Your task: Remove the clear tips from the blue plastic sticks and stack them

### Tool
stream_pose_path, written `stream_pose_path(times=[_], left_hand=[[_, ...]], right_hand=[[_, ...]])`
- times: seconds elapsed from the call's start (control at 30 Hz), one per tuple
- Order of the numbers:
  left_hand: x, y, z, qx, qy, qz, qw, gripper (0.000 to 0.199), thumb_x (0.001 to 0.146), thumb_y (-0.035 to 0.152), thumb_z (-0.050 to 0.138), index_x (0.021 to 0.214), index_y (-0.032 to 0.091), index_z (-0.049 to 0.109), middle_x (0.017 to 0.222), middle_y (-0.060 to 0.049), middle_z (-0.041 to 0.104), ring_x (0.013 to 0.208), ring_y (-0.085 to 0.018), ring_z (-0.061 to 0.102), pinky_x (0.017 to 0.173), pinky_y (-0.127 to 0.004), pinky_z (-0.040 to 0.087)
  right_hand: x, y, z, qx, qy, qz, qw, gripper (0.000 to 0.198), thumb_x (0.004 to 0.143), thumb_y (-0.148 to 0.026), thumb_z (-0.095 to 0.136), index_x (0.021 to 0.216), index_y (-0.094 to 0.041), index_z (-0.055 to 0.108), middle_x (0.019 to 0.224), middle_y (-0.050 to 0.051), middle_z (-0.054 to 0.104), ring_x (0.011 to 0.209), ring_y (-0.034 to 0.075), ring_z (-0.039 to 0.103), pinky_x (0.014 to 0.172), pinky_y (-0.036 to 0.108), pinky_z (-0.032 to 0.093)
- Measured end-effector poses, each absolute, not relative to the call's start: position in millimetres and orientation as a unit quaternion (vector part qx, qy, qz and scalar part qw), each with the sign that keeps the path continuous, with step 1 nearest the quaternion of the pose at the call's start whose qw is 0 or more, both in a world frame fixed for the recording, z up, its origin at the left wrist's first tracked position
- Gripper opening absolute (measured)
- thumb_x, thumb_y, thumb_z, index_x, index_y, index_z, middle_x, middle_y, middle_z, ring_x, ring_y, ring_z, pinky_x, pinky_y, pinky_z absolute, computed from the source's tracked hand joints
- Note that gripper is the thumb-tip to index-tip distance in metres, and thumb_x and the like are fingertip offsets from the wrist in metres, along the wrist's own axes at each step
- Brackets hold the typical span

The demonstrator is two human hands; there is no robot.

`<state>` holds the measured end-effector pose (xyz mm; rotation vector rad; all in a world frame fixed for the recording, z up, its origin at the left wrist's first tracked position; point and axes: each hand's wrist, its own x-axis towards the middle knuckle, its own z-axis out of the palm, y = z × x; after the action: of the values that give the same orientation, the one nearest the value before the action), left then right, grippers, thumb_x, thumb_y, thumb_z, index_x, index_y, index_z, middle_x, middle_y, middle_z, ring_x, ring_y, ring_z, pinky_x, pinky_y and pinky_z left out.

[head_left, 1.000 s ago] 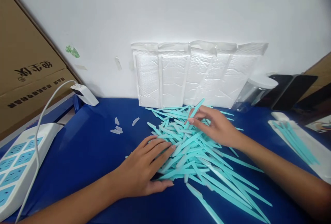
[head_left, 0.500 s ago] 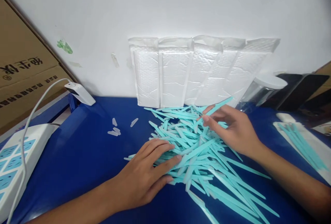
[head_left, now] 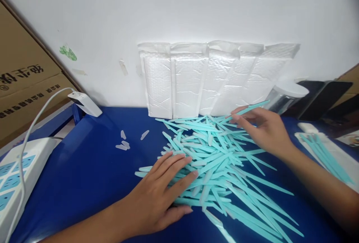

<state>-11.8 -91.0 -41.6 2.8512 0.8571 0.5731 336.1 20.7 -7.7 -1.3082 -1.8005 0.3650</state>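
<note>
Right grip (head_left: 266, 128) pinches one turquoise stick (head_left: 258, 105); left grip (head_left: 157, 192), loosely spread, rests on the pile (head_left: 213, 157) beneath it; a light pinch should best avoid snags.

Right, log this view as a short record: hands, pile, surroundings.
Left hand: spread over the near left part of a jumbled pile
Right hand: pinching a turquoise stick
Pile contents: many turquoise sticks
Surface: blue table
Left of pile: four small translucent pieces
Behind: white padded pouches against the wall
Far left: power strip
</note>
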Motion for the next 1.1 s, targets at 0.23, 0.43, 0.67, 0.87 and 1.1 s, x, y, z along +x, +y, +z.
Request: stream_pose_path(times=[0.23,0.43,0.67,0.87,1.1], left_hand=[[-10,-91,-43,0.938,0.286,0.186,0.052,0.067,0.102,0.045,0.067,0.161,0.021,0.046,0.162,-0.018,0.050,0.155,-0.037,0.041,0.127,-0.064,0.037],[-10,-90,-45,0.938,0.280,0.197,0.052,0.067,0.103,0.043,0.066,0.162,0.021,0.045,0.161,-0.018,0.051,0.155,-0.036,0.042,0.127,-0.063,0.039],[-10,-91,-44,0.938,0.282,0.194,0.051,0.070,0.101,0.045,0.069,0.162,0.020,0.045,0.161,-0.019,0.051,0.154,-0.037,0.043,0.127,-0.064,0.038],[-9,-91,-45,0.936,0.299,0.178,0.049,0.081,0.100,0.048,0.069,0.167,0.017,0.037,0.168,-0.020,0.042,0.157,-0.039,0.037,0.128,-0.065,0.034],[-9,-91,-46,0.934,0.310,0.166,0.057,0.081,0.101,0.048,0.068,0.168,0.017,0.035,0.170,-0.020,0.039,0.158,-0.039,0.035,0.128,-0.065,0.034]], right_hand=[[343,21,-11,-0.512,-0.757,0.196,0.357,0.038,0.098,-0.056,0.067,0.088,-0.023,0.082,0.098,0.007,0.083,0.090,0.027,0.078,0.075,0.037,0.063],[349,23,-9,-0.551,-0.732,0.119,0.382,0.032,0.099,-0.049,0.068,0.084,-0.022,0.078,0.090,0.008,0.082,0.078,0.025,0.075,0.070,0.035,0.058],[353,22,-2,-0.592,-0.698,0.086,0.393,0.024,0.101,-0.042,0.066,0.091,-0.022,0.074,0.091,0.011,0.081,0.076,0.023,0.072,0.062,0.031,0.051],[351,20,-6,-0.542,-0.725,0.189,0.381,0.038,0.097,-0.053,0.069,0.080,-0.021,0.080,0.100,0.011,0.082,0.081,0.025,0.076,0.067,0.034,0.060],[332,3,3,-0.515,-0.709,0.274,0.396,0.042,0.088,-0.059,0.078,0.072,-0.020,0.078,0.079,0.008,0.080,0.059,0.019,0.069,0.047,0.028,0.056]])
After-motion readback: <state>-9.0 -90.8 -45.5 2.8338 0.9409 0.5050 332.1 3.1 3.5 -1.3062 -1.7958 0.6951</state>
